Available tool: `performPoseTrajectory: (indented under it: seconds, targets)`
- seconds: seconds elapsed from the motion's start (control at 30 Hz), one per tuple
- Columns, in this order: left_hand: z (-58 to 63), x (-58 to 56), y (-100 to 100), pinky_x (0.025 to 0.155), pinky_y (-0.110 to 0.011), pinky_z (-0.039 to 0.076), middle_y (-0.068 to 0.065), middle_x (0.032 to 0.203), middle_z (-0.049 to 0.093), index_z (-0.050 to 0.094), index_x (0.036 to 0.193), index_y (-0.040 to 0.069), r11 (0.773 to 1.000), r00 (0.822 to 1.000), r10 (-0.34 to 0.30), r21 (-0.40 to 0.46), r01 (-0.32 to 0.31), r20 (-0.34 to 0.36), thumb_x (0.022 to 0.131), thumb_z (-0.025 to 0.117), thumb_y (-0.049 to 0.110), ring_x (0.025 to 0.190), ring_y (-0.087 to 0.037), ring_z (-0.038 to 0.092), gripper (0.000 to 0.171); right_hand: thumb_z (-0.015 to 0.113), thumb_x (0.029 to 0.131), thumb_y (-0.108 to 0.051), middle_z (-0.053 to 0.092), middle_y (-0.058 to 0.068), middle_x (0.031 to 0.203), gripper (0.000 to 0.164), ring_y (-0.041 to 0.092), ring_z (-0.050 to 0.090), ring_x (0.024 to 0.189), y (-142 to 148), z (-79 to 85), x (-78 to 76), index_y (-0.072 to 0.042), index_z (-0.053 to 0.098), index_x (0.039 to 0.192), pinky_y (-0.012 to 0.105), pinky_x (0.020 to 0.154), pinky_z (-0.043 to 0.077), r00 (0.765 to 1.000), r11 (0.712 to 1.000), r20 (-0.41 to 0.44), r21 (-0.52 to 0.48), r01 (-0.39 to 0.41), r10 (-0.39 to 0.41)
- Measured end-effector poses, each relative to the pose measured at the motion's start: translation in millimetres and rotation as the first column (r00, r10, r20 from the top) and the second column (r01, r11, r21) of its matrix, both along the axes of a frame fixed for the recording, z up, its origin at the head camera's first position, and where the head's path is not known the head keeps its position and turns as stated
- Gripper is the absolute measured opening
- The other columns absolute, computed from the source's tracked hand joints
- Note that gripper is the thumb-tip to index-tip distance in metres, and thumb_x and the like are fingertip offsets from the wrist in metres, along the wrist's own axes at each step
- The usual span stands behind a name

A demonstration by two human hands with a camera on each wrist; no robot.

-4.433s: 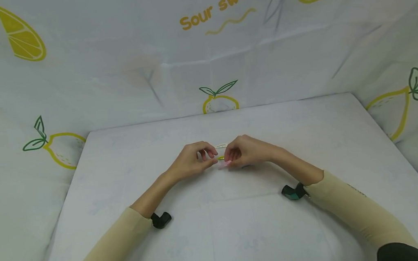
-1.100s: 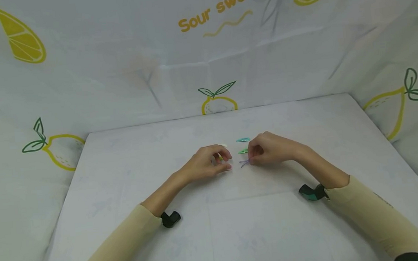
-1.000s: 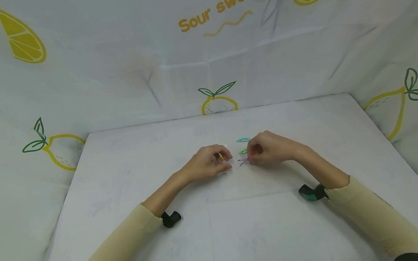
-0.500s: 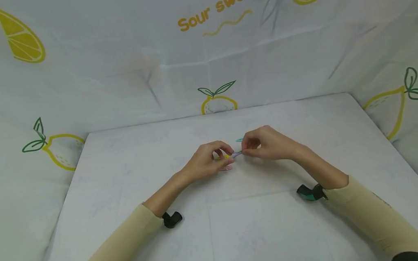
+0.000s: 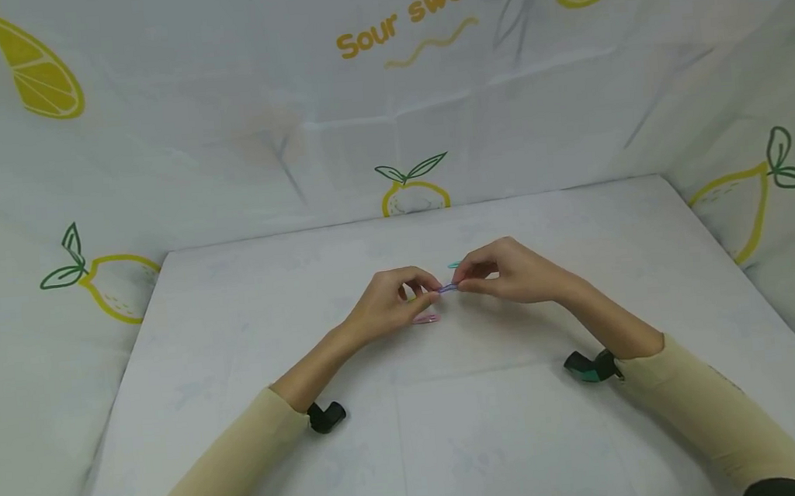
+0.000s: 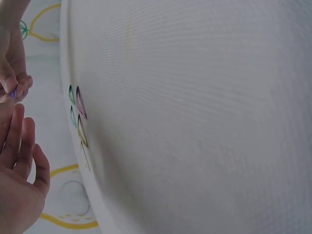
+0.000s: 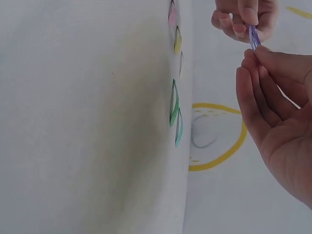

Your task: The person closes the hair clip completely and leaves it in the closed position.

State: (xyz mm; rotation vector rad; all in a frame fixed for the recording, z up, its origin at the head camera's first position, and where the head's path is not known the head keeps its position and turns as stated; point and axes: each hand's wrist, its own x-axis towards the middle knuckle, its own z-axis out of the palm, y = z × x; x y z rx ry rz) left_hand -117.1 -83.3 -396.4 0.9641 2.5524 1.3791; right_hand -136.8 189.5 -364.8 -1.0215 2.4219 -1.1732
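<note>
Above the table, both hands hold a purple snap hair clip (image 5: pixel 447 288) between them. My left hand (image 5: pixel 389 303) pinches one end between thumb and fingertip; my right hand (image 5: pixel 515 276) pinches the other. In the right wrist view the clip (image 7: pixel 253 37) spans the short gap between the two sets of fingertips, its halves lying close together. Below on the table are a pink clip (image 5: pixel 426 319) and a teal clip (image 5: pixel 453 264), the latter partly behind my right hand. The right wrist view also shows a green clip (image 7: pixel 173 103), a yellow clip (image 7: pixel 177 40) and a pale clip (image 7: pixel 182 64).
The white cloth-covered table (image 5: pixel 398 435) runs back to a hanging white curtain (image 5: pixel 220 137) with lemon prints. In the head view, dark wrist devices (image 5: pixel 327 418) stick out by both cream sleeves (image 5: pixel 222 468).
A second ago only my right hand held the purple clip, low with its prongs spread. Both hands have since come together and risen, my left took the other end, and the prongs closed up.
</note>
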Motion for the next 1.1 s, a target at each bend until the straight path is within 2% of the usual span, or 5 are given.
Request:
performPoseTrajectory:
  seconds: [0.17, 0.43, 0.57, 0.93, 1.1]
  targets:
    - [2.9, -0.1, -0.9, 0.077, -0.024, 0.052, -0.001, 0.101, 0.082, 0.080, 0.104, 0.010, 1.000, 1.000, -0.029, -0.009, 0.029, -0.008, 0.100, 0.079, 0.014, 0.088, -0.010, 0.067, 0.006, 0.076, 0.102, -0.011, 0.082, 0.009, 0.105, 0.011, 0.013, 0.075, 0.096, 0.9, 0.2, -1.5, -0.006, 0.081, 0.110, 0.034, 0.099, 0.062, 0.999, 0.999, 0.017, -0.018, -0.037, 0.037]
    - [4.8, 0.3, -3.3, 0.076, -0.023, 0.051, -0.003, 0.101, 0.082, 0.080, 0.102, 0.008, 0.999, 0.999, -0.048, -0.019, 0.048, -0.023, 0.101, 0.077, 0.010, 0.088, -0.012, 0.067, 0.004, 0.078, 0.101, -0.012, 0.083, 0.011, 0.104, 0.010, 0.029, 0.076, 0.096, -1.5, 1.9, -2.5, -0.005, 0.082, 0.107, 0.034, 0.100, 0.062, 0.995, 0.996, 0.064, -0.040, -0.074, 0.076]
    - [4.2, 0.3, -3.6, 0.076, -0.023, 0.051, -0.001, 0.101, 0.081, 0.080, 0.102, 0.009, 0.999, 0.999, -0.037, -0.022, 0.037, -0.027, 0.101, 0.077, 0.011, 0.088, -0.011, 0.067, 0.004, 0.078, 0.101, -0.012, 0.082, 0.012, 0.104, 0.011, 0.024, 0.076, 0.096, -1.7, 1.6, -2.5, -0.004, 0.082, 0.107, 0.035, 0.101, 0.062, 0.994, 0.997, 0.077, -0.046, -0.069, 0.072]
    - [2.9, 1.1, -3.2, 0.079, -0.029, 0.054, 0.002, 0.101, 0.081, 0.079, 0.105, 0.013, 1.000, 0.999, -0.011, 0.004, 0.011, -0.037, 0.101, 0.078, 0.014, 0.087, -0.007, 0.067, 0.004, 0.078, 0.101, -0.012, 0.080, 0.016, 0.105, 0.009, 0.033, 0.075, 0.096, -1.5, 2.3, -2.3, -0.007, 0.080, 0.109, 0.032, 0.100, 0.062, 0.989, 0.996, 0.136, -0.073, -0.048, 0.057]
    - [4.4, 1.3, -3.7, 0.079, -0.028, 0.051, 0.001, 0.102, 0.080, 0.078, 0.108, 0.013, 1.000, 0.999, -0.012, 0.015, 0.012, -0.040, 0.097, 0.081, 0.011, 0.087, -0.008, 0.067, 0.011, 0.077, 0.101, -0.008, 0.078, 0.009, 0.105, 0.010, 0.031, 0.075, 0.095, -1.8, 2.7, -2.7, -0.012, 0.077, 0.110, 0.028, 0.096, 0.062, 0.990, 0.994, 0.133, -0.100, -0.033, 0.047]
